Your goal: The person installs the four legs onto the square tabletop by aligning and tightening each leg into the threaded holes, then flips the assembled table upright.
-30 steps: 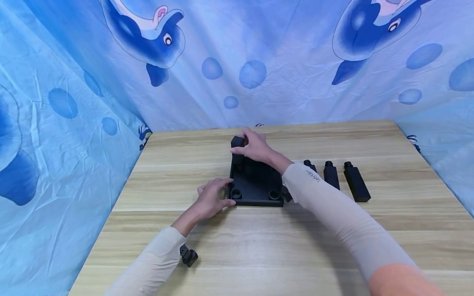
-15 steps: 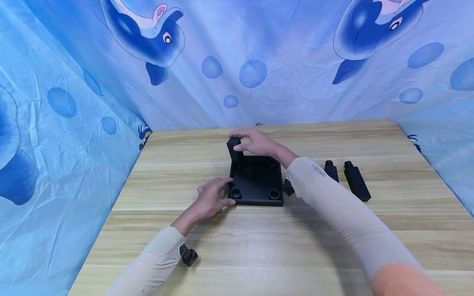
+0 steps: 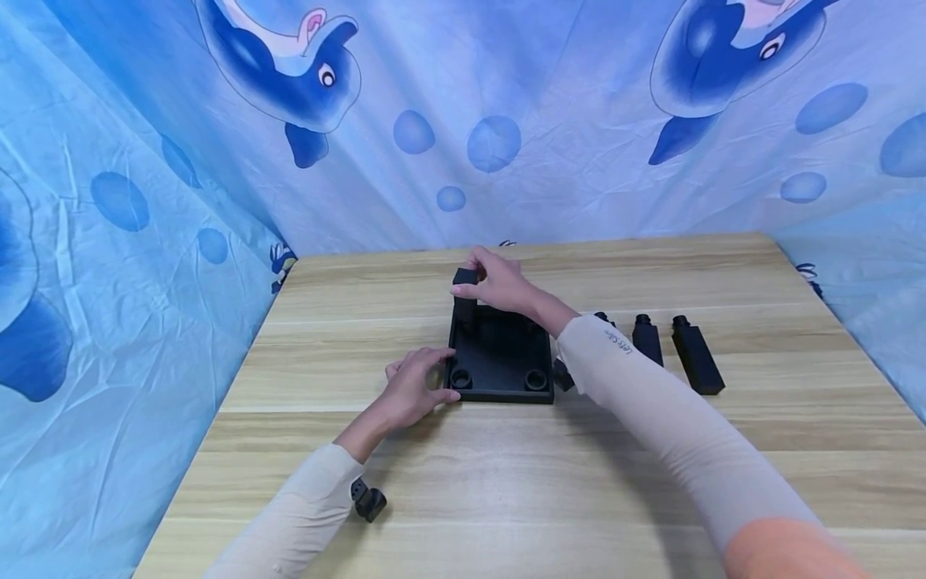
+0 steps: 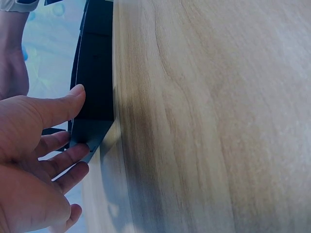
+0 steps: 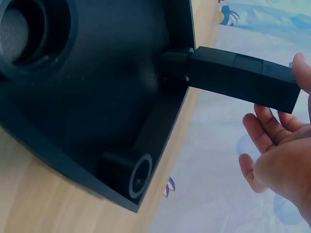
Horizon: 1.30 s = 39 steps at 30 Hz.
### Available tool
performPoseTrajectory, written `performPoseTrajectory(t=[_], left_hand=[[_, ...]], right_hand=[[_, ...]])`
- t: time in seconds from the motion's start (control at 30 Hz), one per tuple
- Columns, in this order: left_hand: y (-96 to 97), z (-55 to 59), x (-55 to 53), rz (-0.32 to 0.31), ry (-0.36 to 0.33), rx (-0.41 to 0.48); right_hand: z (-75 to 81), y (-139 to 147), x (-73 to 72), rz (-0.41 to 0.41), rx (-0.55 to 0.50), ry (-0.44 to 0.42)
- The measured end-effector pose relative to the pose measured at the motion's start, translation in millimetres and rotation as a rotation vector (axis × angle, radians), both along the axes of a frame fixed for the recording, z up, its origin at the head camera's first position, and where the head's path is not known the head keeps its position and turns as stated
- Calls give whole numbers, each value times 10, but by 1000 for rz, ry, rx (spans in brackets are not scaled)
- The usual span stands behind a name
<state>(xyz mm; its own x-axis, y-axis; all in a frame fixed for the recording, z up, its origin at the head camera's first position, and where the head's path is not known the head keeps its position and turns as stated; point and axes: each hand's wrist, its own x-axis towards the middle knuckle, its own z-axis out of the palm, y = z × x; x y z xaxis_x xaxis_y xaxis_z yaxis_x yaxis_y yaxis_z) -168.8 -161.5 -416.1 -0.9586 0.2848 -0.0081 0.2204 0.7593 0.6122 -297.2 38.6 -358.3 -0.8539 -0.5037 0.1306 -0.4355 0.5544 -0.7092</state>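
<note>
A black square tabletop (image 3: pixel 499 354) with raised edges and round corner sockets lies underside up on the table. In its far left socket stands a black leg (image 3: pixel 465 312), almost upright. My right hand (image 3: pixel 504 286) grips the leg's top between thumb and fingers; the right wrist view shows the leg (image 5: pixel 238 77) meeting the socket, with the thumb on one side and fingers on the other. At the near left corner, my left hand (image 3: pixel 412 391) holds the tabletop. Its thumb presses the front edge and its fingers touch the side, as the left wrist view shows.
Two black legs (image 3: pixel 646 339) (image 3: pixel 698 358) with threaded ends lie to the right. Another leg (image 3: pixel 563 375) is partly hidden under my right sleeve. A small black object (image 3: pixel 369 500) shows beside my left sleeve. Blue printed cloth hangs behind the table (image 3: pixel 492 482).
My right hand turned over the leg's top, leaning it left half a second ago, then came back to its earlier grip with the leg straighter. The left hand has stayed put.
</note>
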Motion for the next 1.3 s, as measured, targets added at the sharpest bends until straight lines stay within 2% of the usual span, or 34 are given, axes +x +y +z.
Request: performPoseTrajectory(t=[0.13,0.3,0.37,0.43,0.53,0.67,0.83,0.97,1.2,1.3], left_hand=[[4,-3,7,-5,15,9],[9,-4,8,-3,30,9],[9,-2,9,-3,32,7],[9,0,10,-3,29,6],[11,6,6,-5,18,6],[8,14,4,-7,5,8],[2,8,6,-5,8,5],[4,6,-1,-2,5,-2],[8,17,7,-1,16,0],[11,17,9,-5,24,0]], right_hand=[[46,47,-27,73,35,-4],[119,80,-46,195,21,-44],[134,75,-41,215,23,-57],[141,62,-30,208,23,-59],[129,31,-16,149,11,-45],[84,-14,-4,43,9,17],[19,-46,14,-20,-6,68],[24,-34,13,5,26,47],[137,34,-44,138,98,-2],[156,33,-44,128,87,4]])
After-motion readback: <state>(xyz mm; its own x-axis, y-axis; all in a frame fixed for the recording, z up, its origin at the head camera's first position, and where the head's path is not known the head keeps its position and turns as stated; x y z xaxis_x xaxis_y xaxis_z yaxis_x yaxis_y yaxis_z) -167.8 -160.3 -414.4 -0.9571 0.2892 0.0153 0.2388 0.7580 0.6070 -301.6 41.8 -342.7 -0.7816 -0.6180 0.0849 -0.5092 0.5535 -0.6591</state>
